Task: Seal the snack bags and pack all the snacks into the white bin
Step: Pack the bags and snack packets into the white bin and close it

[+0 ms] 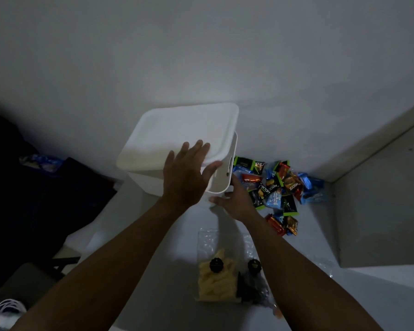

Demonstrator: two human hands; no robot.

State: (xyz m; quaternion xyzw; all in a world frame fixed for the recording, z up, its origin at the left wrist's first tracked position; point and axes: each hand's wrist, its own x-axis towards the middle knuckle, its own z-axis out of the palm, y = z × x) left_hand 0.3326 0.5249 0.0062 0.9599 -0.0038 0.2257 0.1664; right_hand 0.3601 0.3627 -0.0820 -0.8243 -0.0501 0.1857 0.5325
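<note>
Dim room, pale wall (201, 56) filling the upper view; work surface is a white tabletop (158, 235) pushed against it, with a grey ledge or sill (380, 187) boxing in the right side. White bin (153, 185) stands at the back of the table near the wall; its lid (177, 132) sits skewed, shifted left, so the bin's right rim and handle slot are exposed. Left hand (187, 177) lies flat on the near right part of the lid, fingers spread, thumb hooked at the lid edge. Right hand (234, 197) rests against the bin's near right corner, fingers apart, gripping nothing that can be seen. Pile of small wrapped snacks (277, 187), green, blue and red wrappers, lies on the table just right of the bin. Nearer the viewer, 2 clear snack bags: 1 with yellow sticks (215, 283), 1 with dark contents (253, 287), side by side, touching. Dark cloth (34, 199) at left; white cable (5, 309) at the lower left corner.
</note>
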